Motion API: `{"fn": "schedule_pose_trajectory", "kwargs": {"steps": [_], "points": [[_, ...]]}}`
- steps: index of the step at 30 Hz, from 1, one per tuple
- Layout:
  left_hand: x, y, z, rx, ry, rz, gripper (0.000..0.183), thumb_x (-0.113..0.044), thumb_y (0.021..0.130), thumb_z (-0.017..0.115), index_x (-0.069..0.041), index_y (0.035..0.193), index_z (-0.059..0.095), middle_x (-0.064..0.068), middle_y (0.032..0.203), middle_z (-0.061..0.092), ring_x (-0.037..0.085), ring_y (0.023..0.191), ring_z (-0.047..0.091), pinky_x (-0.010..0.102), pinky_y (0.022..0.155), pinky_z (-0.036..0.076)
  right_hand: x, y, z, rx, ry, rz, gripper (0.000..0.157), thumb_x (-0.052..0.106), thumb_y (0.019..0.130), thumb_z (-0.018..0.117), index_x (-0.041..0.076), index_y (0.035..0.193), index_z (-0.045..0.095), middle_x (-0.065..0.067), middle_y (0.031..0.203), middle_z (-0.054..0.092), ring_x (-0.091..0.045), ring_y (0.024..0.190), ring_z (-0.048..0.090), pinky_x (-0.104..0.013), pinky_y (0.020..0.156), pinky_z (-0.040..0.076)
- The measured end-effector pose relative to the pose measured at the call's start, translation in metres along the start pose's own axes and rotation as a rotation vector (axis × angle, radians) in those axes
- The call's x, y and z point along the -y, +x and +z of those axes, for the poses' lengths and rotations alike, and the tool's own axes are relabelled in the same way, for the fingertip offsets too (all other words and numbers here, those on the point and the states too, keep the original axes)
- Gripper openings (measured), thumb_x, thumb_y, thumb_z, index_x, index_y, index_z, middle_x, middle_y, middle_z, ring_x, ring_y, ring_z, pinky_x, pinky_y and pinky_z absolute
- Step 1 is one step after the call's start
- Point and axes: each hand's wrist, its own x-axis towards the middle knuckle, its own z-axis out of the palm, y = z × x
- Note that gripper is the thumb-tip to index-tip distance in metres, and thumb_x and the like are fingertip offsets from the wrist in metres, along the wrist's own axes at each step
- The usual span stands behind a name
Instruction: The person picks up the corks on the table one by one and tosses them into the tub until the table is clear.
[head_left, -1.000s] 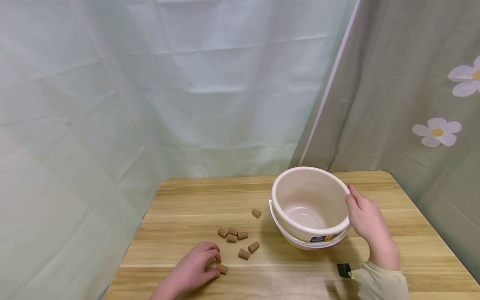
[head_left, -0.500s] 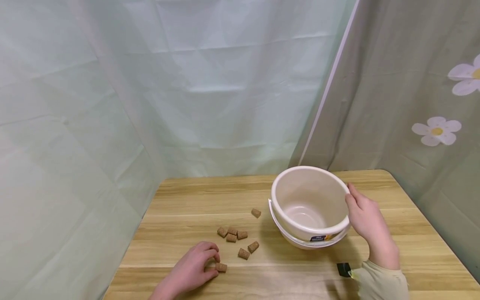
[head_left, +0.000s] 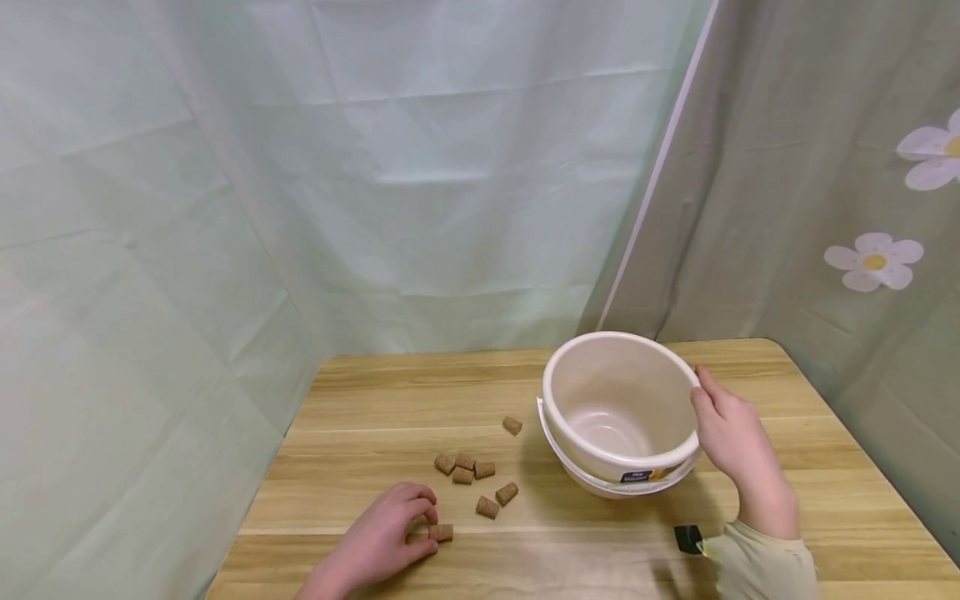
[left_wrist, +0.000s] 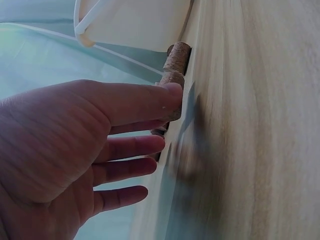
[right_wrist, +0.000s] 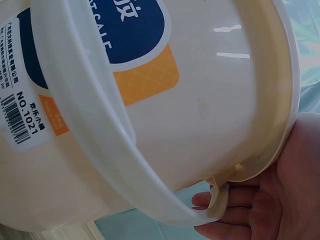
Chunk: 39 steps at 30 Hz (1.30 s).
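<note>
My left hand (head_left: 378, 533) is low over the table at the near left, its thumb and index finger around a brown cork (head_left: 444, 532). In the left wrist view the thumb tip overlaps the cork (left_wrist: 175, 111), while the other fingers extend loosely. At the right stands a cream plastic bucket (head_left: 600, 375), its mouth up and nothing visible inside. My right hand (head_left: 735, 437) grips the bucket's right rim. In the right wrist view, fingers curl behind the rim near the joint of the white carrying handle (right_wrist: 95, 115), which hangs down across the labelled side.
Several loose corks (head_left: 462, 476) lie in a cluster between hand and bucket, with a lone cork (head_left: 512, 426) farther back. The wooden table (head_left: 405, 392) ends at pale curtains (head_left: 450, 208). A small black piece (head_left: 687, 538) shows beside the right sleeve (head_left: 765, 562).
The cork at my left fingertips has turned slightly and shifted a little away from me. My right hand and the bucket stay as they were.
</note>
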Motion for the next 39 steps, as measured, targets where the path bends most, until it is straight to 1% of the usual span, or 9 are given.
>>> {"fn": "schedule_pose_trajectory", "kwargs": {"steps": [6,10,19,22,26,30,39], "points": [[-0.0001,0.0003,-0.0021,-0.008,-0.008,-0.004,0.019,-0.032,0.089,0.089,-0.026,0.096,0.072,-0.004,0.123,0.068,0.019,0.115,0.063,0.047,0.100,0.055,0.0014,0.0000,-0.0003,-0.008,-0.002,-0.006,0.064,0.039,0.117,0.027,-0.005,0.163,0.031,-0.032,0.162,0.036,-0.059,0.145,0.038,-0.075,0.114,0.033],[-0.0012,-0.0001,-0.0032,-0.030,-0.019,0.002,0.019,-0.032,0.089,0.089,-0.025,0.097,0.074,-0.004,0.124,0.068,0.018,0.116,0.063,0.048,0.102,0.055,0.0012,0.0008,-0.0005,-0.008,-0.002,-0.007,0.064,0.039,0.117,0.026,-0.006,0.163,0.031,-0.033,0.162,0.036,-0.059,0.145,0.038,-0.075,0.114,0.032],[-0.0031,0.0016,-0.0039,-0.127,-0.029,0.029,0.022,-0.029,0.087,0.090,-0.023,0.102,0.076,-0.004,0.122,0.072,0.017,0.115,0.066,0.047,0.101,0.057,0.0032,0.0002,-0.0004,-0.014,-0.001,-0.009,0.065,0.040,0.117,0.026,-0.006,0.163,0.032,-0.033,0.162,0.036,-0.059,0.145,0.037,-0.075,0.114,0.032],[-0.0027,0.0019,-0.0022,-0.166,-0.042,0.044,0.025,-0.024,0.086,0.090,-0.020,0.106,0.076,-0.007,0.119,0.073,0.016,0.113,0.067,0.046,0.099,0.057,0.0034,-0.0002,-0.0003,-0.012,0.003,-0.010,0.065,0.040,0.117,0.026,-0.006,0.163,0.032,-0.033,0.162,0.036,-0.059,0.146,0.037,-0.075,0.114,0.032],[-0.0031,0.0035,-0.0018,-0.224,-0.072,0.061,0.028,-0.017,0.085,0.091,-0.020,0.108,0.075,-0.013,0.114,0.073,0.013,0.108,0.068,0.043,0.095,0.059,0.0017,0.0002,-0.0004,-0.008,0.008,-0.007,0.065,0.040,0.117,0.026,-0.007,0.163,0.031,-0.033,0.162,0.035,-0.060,0.146,0.036,-0.075,0.114,0.032],[-0.0030,0.0055,-0.0021,-0.262,-0.074,0.062,0.028,-0.017,0.084,0.092,-0.022,0.106,0.075,-0.014,0.111,0.073,0.011,0.106,0.068,0.041,0.093,0.060,0.0001,0.0004,-0.0007,-0.003,0.006,-0.007,0.065,0.039,0.117,0.026,-0.007,0.163,0.030,-0.034,0.162,0.035,-0.060,0.146,0.036,-0.075,0.115,0.031],[-0.0057,0.0094,-0.0053,-0.283,-0.078,0.033,0.029,-0.017,0.083,0.092,-0.022,0.107,0.076,-0.013,0.112,0.074,0.010,0.107,0.068,0.042,0.094,0.060,0.0014,-0.0005,-0.0005,-0.010,0.014,-0.005,0.065,0.040,0.117,0.027,-0.006,0.163,0.031,-0.033,0.162,0.035,-0.059,0.146,0.036,-0.075,0.114,0.032]]}}
